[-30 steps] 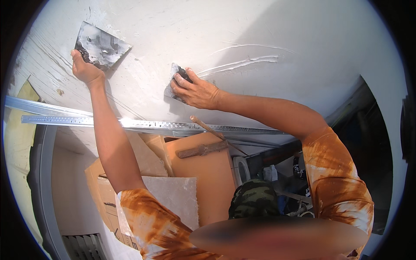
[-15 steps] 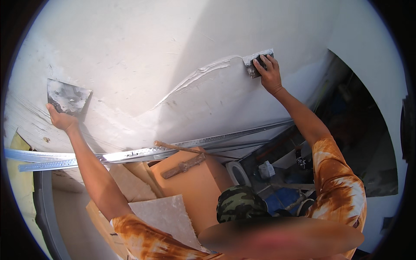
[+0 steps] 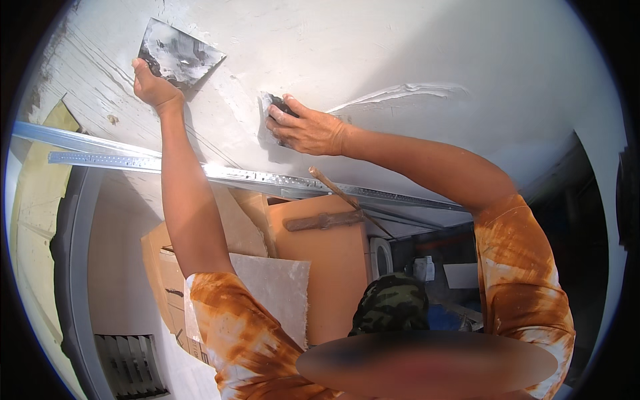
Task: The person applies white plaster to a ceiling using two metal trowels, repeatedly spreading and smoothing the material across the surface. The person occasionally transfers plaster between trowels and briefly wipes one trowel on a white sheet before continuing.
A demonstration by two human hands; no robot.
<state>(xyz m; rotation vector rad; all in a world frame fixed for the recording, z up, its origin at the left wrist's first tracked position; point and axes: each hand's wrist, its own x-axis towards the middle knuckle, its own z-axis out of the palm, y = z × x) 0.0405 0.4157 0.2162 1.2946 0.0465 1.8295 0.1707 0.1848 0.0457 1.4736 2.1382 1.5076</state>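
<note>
My left hand is closed round the dark handle of a wide putty knife, its metal blade smeared with white and grey putty. To its right, my right hand grips a second putty knife, pressed to the white plastered surface. The fingers and a black handle cover much of that blade. A raised ridge of wet white putty curves away to the right of my right hand. Scratches and grey streaks mark the surface at the far left.
Long perforated metal profiles cross below my hands, with a wooden stick across them. Beneath are an orange panel, a brown wooden piece, cardboard and a pale board. A dark opening lies at the right.
My right hand has swept left and slightly down with its putty knife, along the putty ridge. My left hand and its knife have shifted up and right in view; the whole view has turned.
</note>
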